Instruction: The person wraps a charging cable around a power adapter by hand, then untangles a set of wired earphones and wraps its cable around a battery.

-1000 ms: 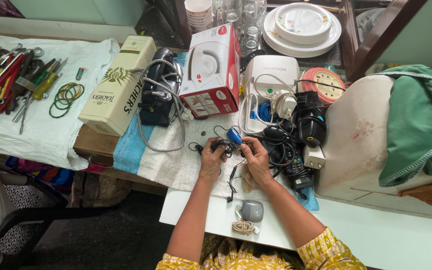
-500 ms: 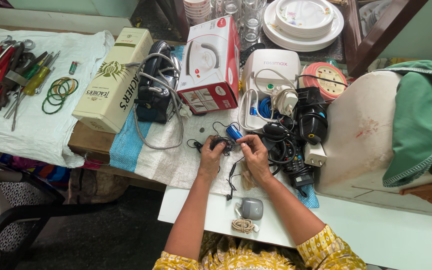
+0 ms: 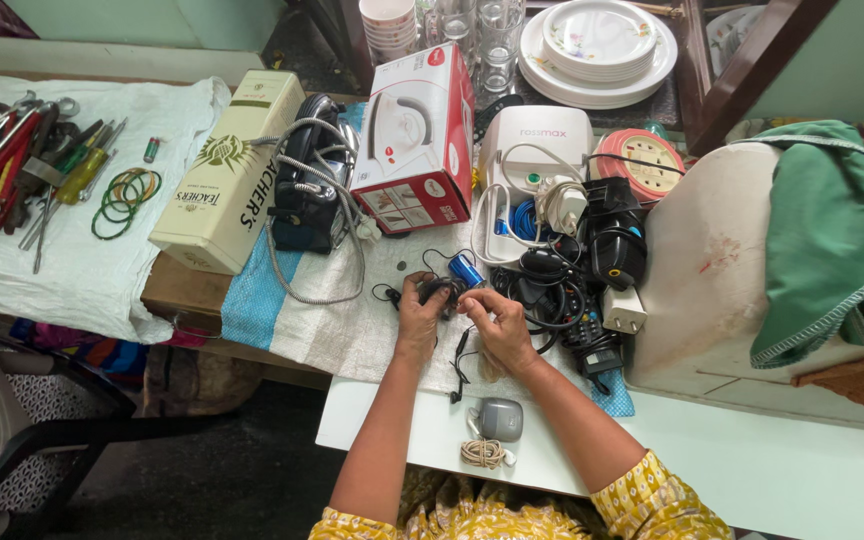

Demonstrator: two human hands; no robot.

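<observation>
Head view: near the middle of the frame, slightly below centre, the left hand [image 3: 418, 318] and the right hand [image 3: 497, 325] meet over a small dark gadget [image 3: 439, 290]. It sits between the fingertips of both hands, the left fingers curled around its left side and the right thumb and forefinger pinched on its right edge. A thin black wire [image 3: 460, 362] hangs from it down between the wrists. Just above and right of the gadget, touching the fingertips' area, lies a small blue cylinder [image 3: 467, 270]. All this rests on a pale woven sack with a blue stripe [image 3: 252, 300].

Above the hands, centre top, stands a red and white carton [image 3: 414, 135] picturing an iron, tilted toward the left. Left of it lies a long cream box [image 3: 230, 168] with a green emblem, set diagonally. Right of the carton sits a white boxy device [image 3: 537, 150] with a coiled tube. Below the hands, on the white board [image 3: 372, 425], lie a small grey casing [image 3: 501, 418] and a beige cord bundle [image 3: 481, 453].
</observation>
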